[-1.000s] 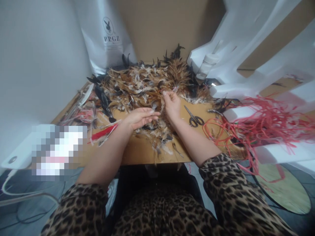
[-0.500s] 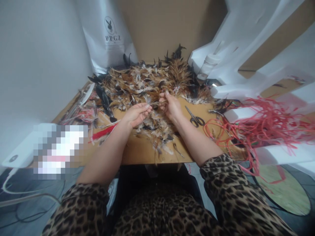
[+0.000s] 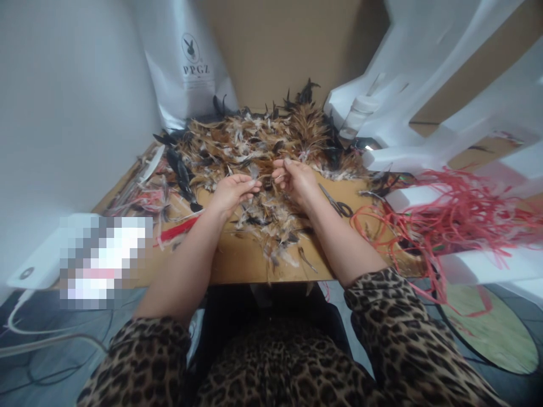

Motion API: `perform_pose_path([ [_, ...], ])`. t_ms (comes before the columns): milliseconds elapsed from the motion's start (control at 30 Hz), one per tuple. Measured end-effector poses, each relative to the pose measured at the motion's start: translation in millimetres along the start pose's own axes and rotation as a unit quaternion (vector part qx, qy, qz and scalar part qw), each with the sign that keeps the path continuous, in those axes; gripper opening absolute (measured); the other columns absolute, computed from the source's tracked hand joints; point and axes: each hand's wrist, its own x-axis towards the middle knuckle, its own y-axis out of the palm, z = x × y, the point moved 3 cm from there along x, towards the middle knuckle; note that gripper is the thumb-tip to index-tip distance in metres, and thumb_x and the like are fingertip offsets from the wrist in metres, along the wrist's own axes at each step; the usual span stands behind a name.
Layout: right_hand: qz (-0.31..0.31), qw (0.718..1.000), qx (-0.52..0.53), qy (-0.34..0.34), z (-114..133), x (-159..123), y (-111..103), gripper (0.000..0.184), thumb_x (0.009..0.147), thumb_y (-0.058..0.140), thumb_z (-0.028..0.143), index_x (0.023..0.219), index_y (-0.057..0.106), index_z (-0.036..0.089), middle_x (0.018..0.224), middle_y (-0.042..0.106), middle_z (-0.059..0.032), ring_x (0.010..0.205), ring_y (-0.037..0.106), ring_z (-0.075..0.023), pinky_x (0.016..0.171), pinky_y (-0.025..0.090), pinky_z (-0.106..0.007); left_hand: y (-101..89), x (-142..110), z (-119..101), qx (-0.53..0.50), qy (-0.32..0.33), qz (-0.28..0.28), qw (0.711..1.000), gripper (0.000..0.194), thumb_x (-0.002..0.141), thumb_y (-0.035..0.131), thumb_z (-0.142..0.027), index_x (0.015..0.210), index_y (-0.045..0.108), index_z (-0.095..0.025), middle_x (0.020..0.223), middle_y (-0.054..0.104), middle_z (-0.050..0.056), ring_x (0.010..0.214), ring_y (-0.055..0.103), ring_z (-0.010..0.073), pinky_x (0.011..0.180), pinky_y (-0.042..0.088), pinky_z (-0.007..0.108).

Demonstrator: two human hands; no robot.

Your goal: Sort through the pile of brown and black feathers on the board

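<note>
Across the table (image 3: pixel 237 268), brown feathers (image 3: pixel 248 138) are lying heaped beneath and beyond the left hand (image 3: pixel 232 193) and right hand (image 3: pixel 299 180), whose fingers are curling nearly closed, grip indeterminable; a brushing forearm could scatter loose ones.

A glossy, plastic-looking silvery bag (image 3: pixel 195 70) stands behind a rough heap of feathers (image 3: pixel 246 141), with metal-bladed scissors (image 3: pixel 335 202) and smooth, plastic-looking red strips (image 3: pixel 458 212) to the heap's right.
</note>
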Motion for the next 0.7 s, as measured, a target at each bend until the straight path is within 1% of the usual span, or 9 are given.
perform_pose_path([
  [100,0.021,0.999,-0.031,-0.021,0.5,-3.0,4.0,0.037,0.076,0.059,0.05,0.087,0.063,0.014,0.064,0.066,-0.0016,0.047,0.054,-0.0061,0.04,0.036,-0.016,3.1,-1.8,-0.9,0.013,0.012,0.003,1.0,0.019,0.066,0.071,-0.014,0.079,0.058,-0.01,0.073,0.07,0.006,0.061,0.065,0.0097,0.052,0.048,0.014],
  [167,0.018,0.998,-0.056,-0.025,0.9,-5.4,6.6,0.039,0.075,0.06,0.051,0.085,0.063,0.014,0.065,0.067,-0.0027,0.047,0.054,-0.0066,0.04,0.035,-0.018,4.4,-2.8,-2.7,0.008,0.022,0.002,1.0,0.019,0.066,0.071,-0.015,0.078,0.058,-0.01,0.071,0.07,0.006,0.06,0.065,0.0095,0.051,0.047,0.014],
  [300,0.012,0.996,-0.09,-0.021,1.3,-8.0,10.4,0.038,0.073,0.061,0.051,0.077,0.065,0.014,0.067,0.069,-0.0041,0.052,0.055,-0.0076,0.049,0.04,-0.019,4.8,-3.4,-6.1,-0.008,0.045,-0.016,0.999,0.018,0.066,0.071,-0.016,0.077,0.058,-0.011,0.072,0.07,0.005,0.059,0.064,0.0088,0.05,0.046,0.014],
  [367,0.027,0.997,-0.076,0.005,-0.2,-8.4,12.8,0.037,0.075,0.06,0.051,0.076,0.065,0.014,0.07,0.069,-0.0045,0.057,0.057,-0.0084,0.053,0.041,-0.019,4.5,-3.1,-7.0,-0.015,0.054,-0.032,0.998,0.018,0.065,0.071,-0.015,0.077,0.058,-0.011,0.071,0.07,0.005,0.059,0.064,0.0082,0.05,0.046,0.013],
  [433,0.046,0.997,-0.046,0.045,-2.9,-9.3,15.9,0.036,0.076,0.058,0.05,0.078,0.065,0.015,0.074,0.07,-0.0047,0.063,0.06,-0.0095,0.053,0.041,-0.019,4.3,-2.5,-6.9,-0.013,0.058,-0.045,0.997,0.018,0.065,0.072,-0.015,0.077,0.058,-0.011,0.073,0.07,0.005,0.059,0.064,0.008,0.051,0.046,0.013],
  [533,0.056,0.995,-0.015,0.084,-8.0,-11.2,20.2,0.034,0.077,0.056,0.05,0.08,0.065,0.017,0.077,0.069,-0.0031,0.069,0.061,-0.01,0.055,0.042,-0.018,5.7,-1.5,-4.6,0.006,0.052,-0.045,0.998,0.02,0.064,0.073,-0.015,0.078,0.059,-0.011,0.076,0.071,0.006,0.061,0.065,0.0088,0.051,0.046,0.014],
  [600,0.036,0.996,-0.02,0.077,-11.8,-11.3,20.9,0.033,0.076,0.057,0.05,0.079,0.064,0.018,0.072,0.067,-0.001,0.067,0.06,-0.0093,0.057,0.043,-0.019,7.2,-1.2,-1.6,0.018,0.04,-0.034,0.998,0.02,0.063,0.073,-0.016,0.077,0.059,-0.01,0.076,0.071,0.007,0.06,0.065,0.0096,0.05,0.046,0.015],
  [700,-0.001,0.999,-0.051,0.02,-15.8,-9.5,19.7,0.036,0.073,0.058,0.053,0.074,0.063,0.018,0.065,0.062,0.0014,0.06,0.055,-0.0085,0.058,0.043,-0.02,9.7,-1.9,3.8,0.024,0.014,-0.009,1.0,0.02,0.064,0.073,-0.017,0.077,0.059,-0.01,0.075,0.071,0.008,0.059,0.065,0.01,0.049,0.046,0.015],
])
